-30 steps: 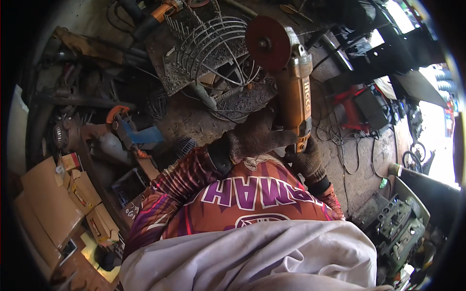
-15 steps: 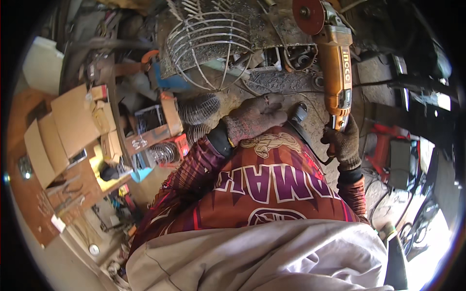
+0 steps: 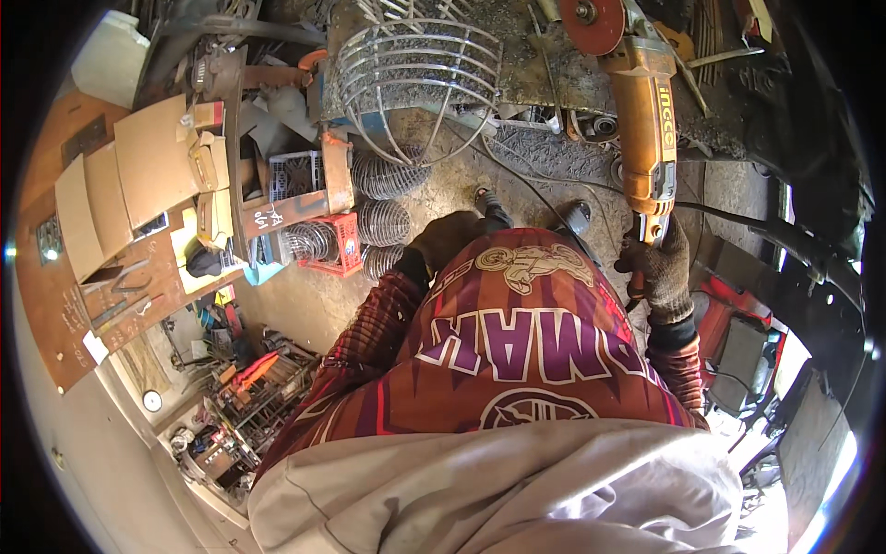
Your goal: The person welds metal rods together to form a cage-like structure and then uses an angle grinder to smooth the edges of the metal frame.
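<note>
Orange casing and a red disc are marking out an angle grinder (image 3: 644, 134), which is pointing away from the person at the upper right. The right hand (image 3: 663, 277), gloved, is gripping the tool's rear end. The left hand (image 3: 447, 242), also gloved, is staying well apart from it, hovering or resting beside the maroon shirt (image 3: 517, 351); its fingers are blending into shadow, so whether they are curled or straight cannot be told.

To the left, a red crate (image 3: 346, 242) is sitting on the floor among coiled wire rings (image 3: 383, 222); one coil is overlapping it, and whether that coil is lying inside is unclear. A pale slatted crate (image 3: 295, 177) is standing on a shelf, its contents hard to make out. Cardboard boxes (image 3: 157, 152) are lying on a brown table (image 3: 120, 319), their spread flaps hiding what they are holding.

Above, a wire cage (image 3: 420, 92) is resting on a dusty bench (image 3: 535, 69). The top edge is cutting off the grinder's disc, and glare is washing out the lower right.
</note>
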`<state>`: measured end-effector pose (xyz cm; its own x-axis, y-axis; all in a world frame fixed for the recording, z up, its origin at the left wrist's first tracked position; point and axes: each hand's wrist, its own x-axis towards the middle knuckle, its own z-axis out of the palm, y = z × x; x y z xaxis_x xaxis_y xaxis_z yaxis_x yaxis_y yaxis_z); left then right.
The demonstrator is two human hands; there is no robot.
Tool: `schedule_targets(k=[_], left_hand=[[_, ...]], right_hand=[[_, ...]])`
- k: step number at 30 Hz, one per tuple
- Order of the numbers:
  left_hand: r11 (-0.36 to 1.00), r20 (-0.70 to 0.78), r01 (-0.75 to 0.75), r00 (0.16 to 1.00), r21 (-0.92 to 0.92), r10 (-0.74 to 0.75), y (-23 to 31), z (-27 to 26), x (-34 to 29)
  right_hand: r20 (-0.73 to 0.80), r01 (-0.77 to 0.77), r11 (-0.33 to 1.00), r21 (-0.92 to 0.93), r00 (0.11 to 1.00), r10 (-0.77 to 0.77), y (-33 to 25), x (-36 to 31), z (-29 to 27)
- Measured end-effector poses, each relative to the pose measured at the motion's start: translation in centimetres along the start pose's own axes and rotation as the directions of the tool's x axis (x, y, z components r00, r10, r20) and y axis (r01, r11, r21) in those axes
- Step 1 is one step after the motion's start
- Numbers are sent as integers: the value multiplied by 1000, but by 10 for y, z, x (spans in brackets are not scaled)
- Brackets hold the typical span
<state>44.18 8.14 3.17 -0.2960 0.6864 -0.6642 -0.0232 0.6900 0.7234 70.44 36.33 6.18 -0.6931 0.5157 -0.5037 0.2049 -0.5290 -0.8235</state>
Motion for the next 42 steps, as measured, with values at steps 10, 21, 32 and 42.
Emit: schedule_targets(k=[10,21,32,42], left_hand=[[960,-149,81,981,-269,-124,175,22,67],[820,-39,-562,822,111,569,180,49,139],[922,227,-386,898,-9,378,158,58,64],[822,393,-463,860,333,325,139,37,22]], right_hand=[[-10,67,998,9,998,-67,-16,3,-1],[-107,73,997,-31,991,-76,-27,-18,6],[-113,113,987,-110,986,-126,-26,-42,13],[-45,140,976,-166,988,-150,-11,-54,54]])
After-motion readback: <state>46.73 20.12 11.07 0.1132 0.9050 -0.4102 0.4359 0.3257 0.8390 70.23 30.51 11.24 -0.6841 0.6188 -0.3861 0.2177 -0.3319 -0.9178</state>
